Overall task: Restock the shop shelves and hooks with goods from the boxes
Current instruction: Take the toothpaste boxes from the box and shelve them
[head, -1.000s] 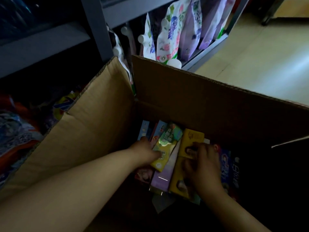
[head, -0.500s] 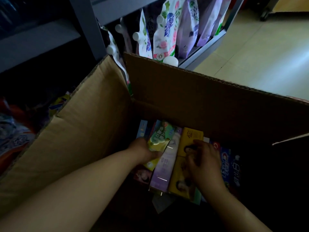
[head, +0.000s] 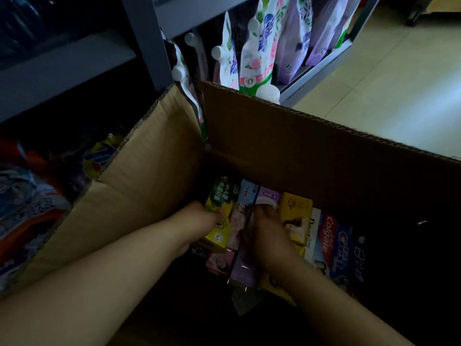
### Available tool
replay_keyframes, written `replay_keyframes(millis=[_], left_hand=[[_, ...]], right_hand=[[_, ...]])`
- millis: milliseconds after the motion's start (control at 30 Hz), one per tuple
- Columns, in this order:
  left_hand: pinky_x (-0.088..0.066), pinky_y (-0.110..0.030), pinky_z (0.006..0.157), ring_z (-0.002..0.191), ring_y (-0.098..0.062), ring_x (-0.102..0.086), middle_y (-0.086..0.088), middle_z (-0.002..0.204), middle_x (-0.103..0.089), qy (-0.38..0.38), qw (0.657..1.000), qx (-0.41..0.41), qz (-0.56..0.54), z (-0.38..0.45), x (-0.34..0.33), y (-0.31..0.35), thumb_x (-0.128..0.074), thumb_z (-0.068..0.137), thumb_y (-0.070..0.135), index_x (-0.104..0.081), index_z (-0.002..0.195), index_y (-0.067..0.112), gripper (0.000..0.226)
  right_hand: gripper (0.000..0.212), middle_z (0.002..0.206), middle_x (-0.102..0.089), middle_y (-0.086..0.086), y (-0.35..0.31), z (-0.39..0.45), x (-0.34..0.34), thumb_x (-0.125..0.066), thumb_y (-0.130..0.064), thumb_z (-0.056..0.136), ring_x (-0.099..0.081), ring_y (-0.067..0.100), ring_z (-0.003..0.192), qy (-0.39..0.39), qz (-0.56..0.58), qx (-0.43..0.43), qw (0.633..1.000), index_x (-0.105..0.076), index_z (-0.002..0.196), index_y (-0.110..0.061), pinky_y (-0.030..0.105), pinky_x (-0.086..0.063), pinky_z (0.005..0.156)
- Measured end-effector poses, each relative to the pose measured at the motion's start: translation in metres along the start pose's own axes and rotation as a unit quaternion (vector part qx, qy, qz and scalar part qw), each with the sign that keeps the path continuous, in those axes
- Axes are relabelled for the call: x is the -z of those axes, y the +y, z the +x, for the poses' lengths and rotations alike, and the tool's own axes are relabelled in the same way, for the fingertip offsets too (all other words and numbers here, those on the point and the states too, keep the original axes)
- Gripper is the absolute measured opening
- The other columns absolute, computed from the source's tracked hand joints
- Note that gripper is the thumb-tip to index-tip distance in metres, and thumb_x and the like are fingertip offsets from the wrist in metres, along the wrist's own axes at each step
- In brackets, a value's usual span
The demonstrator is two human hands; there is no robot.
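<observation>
Inside the cardboard box point(head: 149, 196), the left hand point(head: 199, 221) curls its fingers around the green-yellow carton point(head: 219, 211). The right hand point(head: 264, 231) pinches the purple carton point(head: 245, 260) beside it. Tightly packed neighbours, judging by the fit, could drag up and spill.

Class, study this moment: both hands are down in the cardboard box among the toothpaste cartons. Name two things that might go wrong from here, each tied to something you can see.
1. The left hand grips the green-yellow carton, packed tight against its neighbours; pulling it could drag the pink carton up too.
2. The box interior is dark, so the right hand may grab the wrong carton.
</observation>
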State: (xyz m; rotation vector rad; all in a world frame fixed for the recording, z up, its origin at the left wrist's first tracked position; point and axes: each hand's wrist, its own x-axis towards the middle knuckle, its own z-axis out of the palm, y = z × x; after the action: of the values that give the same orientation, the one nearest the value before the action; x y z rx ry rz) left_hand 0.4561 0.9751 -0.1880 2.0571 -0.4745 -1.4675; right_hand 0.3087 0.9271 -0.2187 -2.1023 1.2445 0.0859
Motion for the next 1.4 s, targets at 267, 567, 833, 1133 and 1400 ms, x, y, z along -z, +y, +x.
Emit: replay_keyframes(millis=[267, 567, 833, 1133, 1400], left_hand=[[-0.047, -0.02, 0.057, 0.071, -0.012, -0.061, -0.005, 0.093, -0.065, 0.023, 0.997, 0.006, -0.067, -0.008, 0.016, -0.019, -0.057, 0.095, 0.019, -0.052, 0.116, 0.011, 0.023], [-0.045, -0.021, 0.054, 0.069, -0.011, -0.06, 0.002, 0.081, -0.062, 0.059, 0.996, 0.008, -0.06, -0.015, 0.012, -0.035, -0.059, 0.094, 0.015, -0.051, 0.097, 0.016, 0.008], [-0.047, -0.025, 0.066, 0.083, -0.025, -0.067, -0.013, 0.098, -0.069, 0.1, 0.99, 0.061, -0.075, -0.028, 0.005, -0.072, -0.062, 0.092, 0.02, -0.06, 0.112, 0.001, 0.027], [-0.052, -0.03, 0.066, 0.084, -0.024, -0.07, -0.011, 0.102, -0.071, 0.022, 0.971, 0.029, -0.235, -0.035, 0.008, -0.066, -0.058, 0.093, 0.015, -0.054, 0.118, 0.014, 0.025], [-0.055, -0.035, 0.072, 0.092, -0.022, -0.072, -0.006, 0.102, -0.074, -0.059, 0.942, -0.004, -0.329, -0.045, 0.01, -0.055, -0.07, 0.066, 0.038, -0.057, 0.119, 0.022, 0.057]], right_hand=[[0.08, 0.152, -0.017, 0.013, -0.009, 0.011, -0.018, -0.057, -0.043, 0.09, -0.02, 0.031, 0.136, 0.015, -0.119, -0.003, 0.993, -0.014, 0.151, -0.014, 0.032, -0.02, 0.109], [0.078, 0.145, -0.035, 0.031, -0.031, 0.01, -0.036, -0.078, -0.032, 0.069, -0.047, 0.043, 0.12, 0.057, -0.15, -0.019, 0.987, -0.048, 0.133, -0.001, 0.043, -0.039, 0.099], [0.091, 0.129, -0.049, 0.019, -0.034, 0.015, -0.039, -0.073, -0.033, 0.078, -0.049, 0.035, 0.117, 0.041, -0.003, -0.056, 0.998, -0.019, 0.147, -0.011, 0.033, -0.044, 0.089], [0.061, 0.097, -0.063, -0.008, -0.046, -0.016, -0.001, -0.074, -0.03, 0.075, -0.059, 0.006, 0.082, 0.033, 0.244, -0.077, 0.966, -0.042, 0.127, -0.022, 0.022, -0.048, 0.07], [0.071, 0.123, -0.056, -0.006, -0.051, -0.045, -0.006, -0.077, -0.038, 0.075, -0.062, 0.009, 0.099, 0.039, 0.292, 0.011, 0.956, -0.039, 0.134, -0.046, 0.035, -0.058, 0.08]])
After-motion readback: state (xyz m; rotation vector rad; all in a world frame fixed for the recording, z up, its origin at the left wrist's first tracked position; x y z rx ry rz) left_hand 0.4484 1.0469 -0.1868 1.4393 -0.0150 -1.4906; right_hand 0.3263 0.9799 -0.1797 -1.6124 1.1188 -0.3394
